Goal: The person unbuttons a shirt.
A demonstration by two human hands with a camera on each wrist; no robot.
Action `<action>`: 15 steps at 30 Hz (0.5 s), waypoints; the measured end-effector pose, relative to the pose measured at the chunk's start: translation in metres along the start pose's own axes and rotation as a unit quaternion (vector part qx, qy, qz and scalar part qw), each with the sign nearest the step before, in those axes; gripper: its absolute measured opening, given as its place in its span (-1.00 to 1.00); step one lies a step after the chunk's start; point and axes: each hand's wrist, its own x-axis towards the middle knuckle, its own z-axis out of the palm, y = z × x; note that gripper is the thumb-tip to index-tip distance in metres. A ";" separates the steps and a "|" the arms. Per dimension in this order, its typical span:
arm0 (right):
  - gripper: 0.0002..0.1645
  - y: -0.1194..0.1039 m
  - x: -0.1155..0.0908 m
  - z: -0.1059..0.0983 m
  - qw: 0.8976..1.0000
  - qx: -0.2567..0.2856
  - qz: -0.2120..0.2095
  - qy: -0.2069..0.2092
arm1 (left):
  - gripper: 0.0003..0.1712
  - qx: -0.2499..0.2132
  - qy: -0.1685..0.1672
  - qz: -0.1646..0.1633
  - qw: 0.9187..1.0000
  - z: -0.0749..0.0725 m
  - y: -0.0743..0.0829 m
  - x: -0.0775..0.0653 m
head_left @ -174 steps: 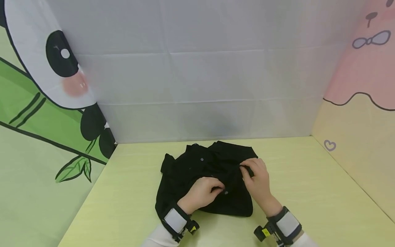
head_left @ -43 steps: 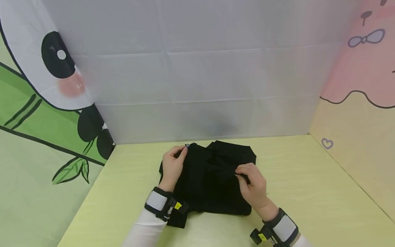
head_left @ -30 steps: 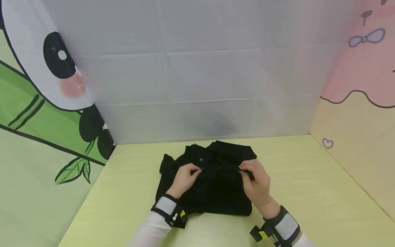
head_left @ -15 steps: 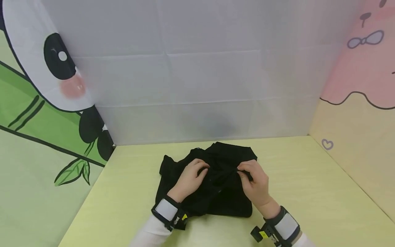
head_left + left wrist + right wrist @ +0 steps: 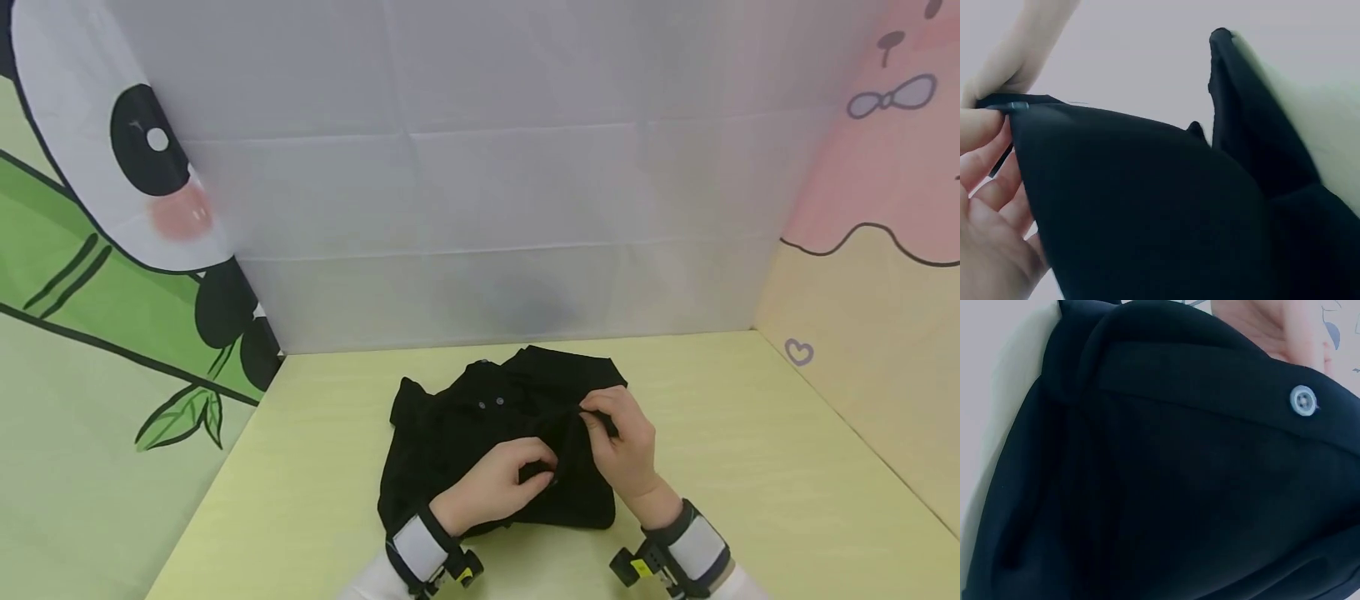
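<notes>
A black button-up shirt (image 5: 450, 450) lies rumpled on the pale yellow table, with grey buttons (image 5: 499, 402) showing on its upper middle. My left hand (image 5: 498, 483) pinches the shirt's front edge low on the garment. In the left wrist view, its thumb and fingers hold that edge beside a grey button (image 5: 1017, 106). A short way up and to the right, my right hand (image 5: 626, 442) pinches the shirt between thumb and fingertips. The right wrist view shows a raised fold with a four-hole button (image 5: 1303, 400); a hand is partly hidden behind the cloth.
The table (image 5: 720, 433) extends to both sides of the shirt. Behind it hangs a grey-white cloth wall (image 5: 465, 192), with cartoon-printed panels at left and right. Camera straps (image 5: 697, 550) circle both wrists.
My left hand has moved from the shirt's far left edge down its front to the low front edge, shifting the cloth. My right hand has kept its pinch and barely moved.
</notes>
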 end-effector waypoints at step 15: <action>-0.75 0.000 -0.001 0.000 1.000 0.014 0.018 0.002 | -0.91 0.053 0.000 0.073 0.996 0.016 -0.007 0.000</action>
